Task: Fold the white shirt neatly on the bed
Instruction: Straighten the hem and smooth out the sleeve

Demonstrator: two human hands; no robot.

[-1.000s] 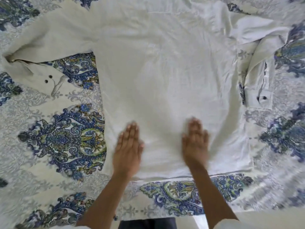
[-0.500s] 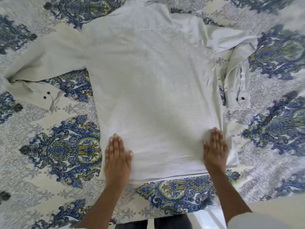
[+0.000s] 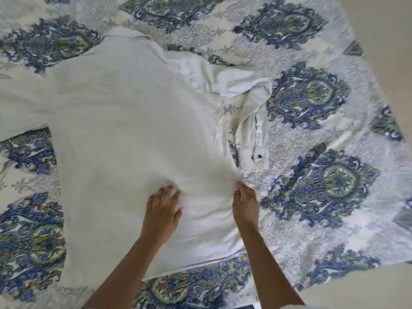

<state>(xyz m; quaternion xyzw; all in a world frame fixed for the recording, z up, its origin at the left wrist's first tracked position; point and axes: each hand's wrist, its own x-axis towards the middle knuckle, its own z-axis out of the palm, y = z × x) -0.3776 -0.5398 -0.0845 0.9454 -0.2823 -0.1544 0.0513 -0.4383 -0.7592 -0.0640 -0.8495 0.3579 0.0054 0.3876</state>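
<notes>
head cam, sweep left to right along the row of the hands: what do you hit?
Blue paisley bedspread → white shirt body → left hand flat on the shirt → right hand pinching the shirt's right edge → bedspread again.

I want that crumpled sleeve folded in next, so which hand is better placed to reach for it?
The right hand, probably. It is already at the shirt's right edge, just below the sleeve with the buttoned cuff. The left hand lies flat on the shirt's middle, farther off, and could hold the cloth down.
</notes>
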